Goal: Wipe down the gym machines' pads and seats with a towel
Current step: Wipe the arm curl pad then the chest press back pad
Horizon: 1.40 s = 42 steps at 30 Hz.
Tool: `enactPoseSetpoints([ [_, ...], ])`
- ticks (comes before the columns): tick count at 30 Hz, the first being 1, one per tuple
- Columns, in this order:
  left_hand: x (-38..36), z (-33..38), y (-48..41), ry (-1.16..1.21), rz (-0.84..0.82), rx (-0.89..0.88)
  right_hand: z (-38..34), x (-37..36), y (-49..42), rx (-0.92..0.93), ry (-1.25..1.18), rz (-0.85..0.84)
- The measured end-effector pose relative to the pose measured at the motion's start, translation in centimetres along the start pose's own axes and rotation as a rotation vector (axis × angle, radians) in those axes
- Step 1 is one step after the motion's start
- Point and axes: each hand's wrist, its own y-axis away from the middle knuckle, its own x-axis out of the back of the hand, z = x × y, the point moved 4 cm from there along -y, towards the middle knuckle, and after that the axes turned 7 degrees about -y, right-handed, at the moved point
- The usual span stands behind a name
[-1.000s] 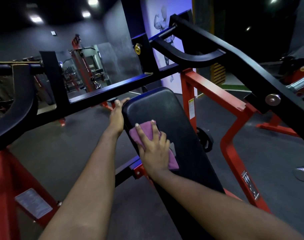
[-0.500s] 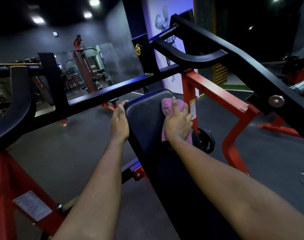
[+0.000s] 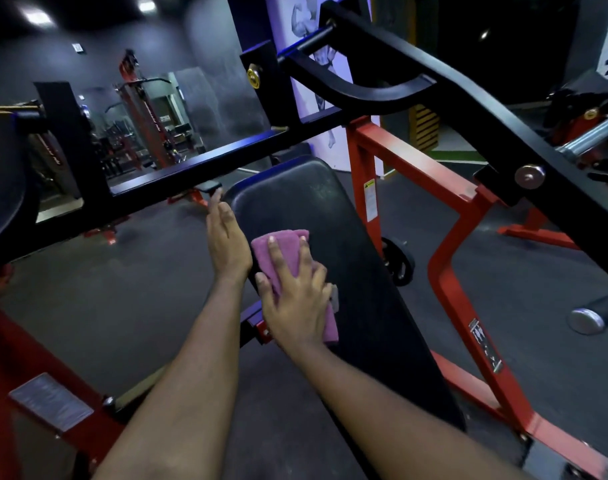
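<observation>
Step in hand: mid-wipe on the inclined black pad (image 3: 316,202). The pink towel (image 3: 282,242) is folded and lies flat on the pad's left half, about mid-length, under the right grip (image 3: 295,301). Fingers are straight and spread, palm pressing down, nothing curled round the cloth, and the thumb reaches the pad's left edge. The left grip (image 3: 226,244) is released too: fingers extended, laid along the pad's left edge just beside the towel. It holds nothing and looks like bracing.

Progress: can't tell from the surface which parts are done. The far end, right strip and near stretch of the pad are bare of towel.

Next move, my read: hold palm pressure and sweep right across the full width, then work the near section. Clearance is tight far side – the black crossbar (image 3: 205,168) sits just over the pad's far end, and the red frame (image 3: 403,168) is close on the right.

Risk: a flat press with no pinch – the towel could bunch or slide on the incline. No seat identifiable here, so that's likely left to do.
</observation>
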Motion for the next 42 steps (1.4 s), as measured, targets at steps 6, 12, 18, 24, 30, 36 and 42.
enactPoseSetpoints([
  [6, -0.4, -0.9, 2.7, 0.01, 0.026, -0.016, 3.6, -1.3, 3.9, -0.058, 0.074, 0.038],
  [12, 0.1, -0.2, 3.0, -0.008, -0.077, -0.013, 9.2, -1.4, 13.1, -0.105, 0.111, -0.012],
  [18, 0.4, -0.2, 2.9, -0.024, -0.146, -0.021, 5.0, -0.6, 7.6, -0.103, 0.037, 0.056],
  [24, 0.4, -1.3, 2.1, -0.037, -0.2, -0.048, 2.4, -0.7, 3.4, 0.048, 0.165, 0.037],
  [30, 0.3, -0.3, 4.5, -0.104, -0.084, 0.051, 9.5, -1.4, 12.7, 0.03, 0.218, -0.054],
  [36, -1.6, -2.2, 9.0, -0.147, 0.107, 0.106, 12.1, -0.7, 15.2, -0.234, 0.059, 0.011],
  [42, -1.9, -2.7, 9.1, -0.133, 0.192, 0.065, 5.4, 0.8, 2.1, -0.097, 0.029, 0.118],
])
